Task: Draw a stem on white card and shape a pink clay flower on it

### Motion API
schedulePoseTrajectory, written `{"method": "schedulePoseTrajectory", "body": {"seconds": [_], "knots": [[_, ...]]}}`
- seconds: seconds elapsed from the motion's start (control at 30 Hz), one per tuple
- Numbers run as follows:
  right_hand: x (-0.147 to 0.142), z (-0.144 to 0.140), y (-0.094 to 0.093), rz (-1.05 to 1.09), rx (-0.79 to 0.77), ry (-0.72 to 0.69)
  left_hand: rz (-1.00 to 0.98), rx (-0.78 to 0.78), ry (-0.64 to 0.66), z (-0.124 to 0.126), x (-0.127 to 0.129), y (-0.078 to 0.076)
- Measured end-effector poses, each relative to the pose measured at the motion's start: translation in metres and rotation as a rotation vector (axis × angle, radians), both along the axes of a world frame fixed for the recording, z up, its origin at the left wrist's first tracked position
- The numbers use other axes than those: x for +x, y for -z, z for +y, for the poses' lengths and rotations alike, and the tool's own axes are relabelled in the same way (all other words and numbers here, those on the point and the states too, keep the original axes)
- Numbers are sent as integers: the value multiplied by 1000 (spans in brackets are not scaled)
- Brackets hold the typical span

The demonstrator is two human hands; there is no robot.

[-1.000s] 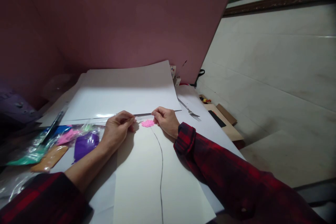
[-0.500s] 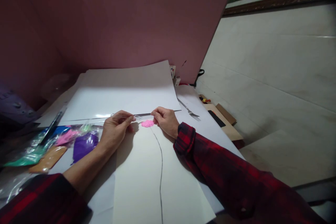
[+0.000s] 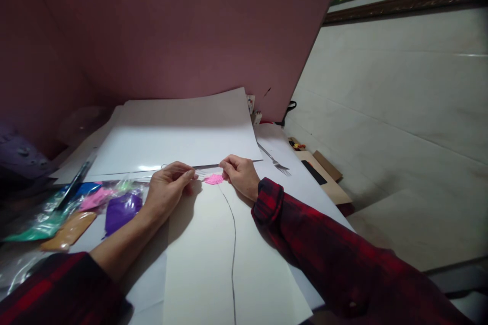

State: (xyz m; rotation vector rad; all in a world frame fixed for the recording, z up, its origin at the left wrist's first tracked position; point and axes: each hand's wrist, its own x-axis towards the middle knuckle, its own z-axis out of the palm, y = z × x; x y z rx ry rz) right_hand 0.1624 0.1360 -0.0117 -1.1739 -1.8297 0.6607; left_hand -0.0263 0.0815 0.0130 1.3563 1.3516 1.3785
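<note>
My left hand (image 3: 168, 189) pinches a clear fork (image 3: 198, 173), mostly hidden, tines at the pink clay (image 3: 214, 179) on the paper (image 3: 206, 244). My right hand (image 3: 241, 175), fingers curled together, steadies the clay. Little has shifted.

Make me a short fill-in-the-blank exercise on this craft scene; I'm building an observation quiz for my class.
1. The small clump between the left hand and right hand is coloured ____.
2. A dark curved line is drawn on the ____ sheet.
3. The metal utensil lying beyond the right hand is a ____.

Missing words: pink; white; fork
</note>
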Motion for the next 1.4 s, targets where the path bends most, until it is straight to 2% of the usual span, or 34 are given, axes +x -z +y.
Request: {"method": "schedulePoseTrajectory", "body": {"seconds": [0.3, 1.4], "knots": [[0, -1, 0, 10, 8, -4, -31, 3, 48, 2, -4, 7], [0, -1, -2, 0, 2, -4, 0, 18, 87, 2, -6, 8]]}}
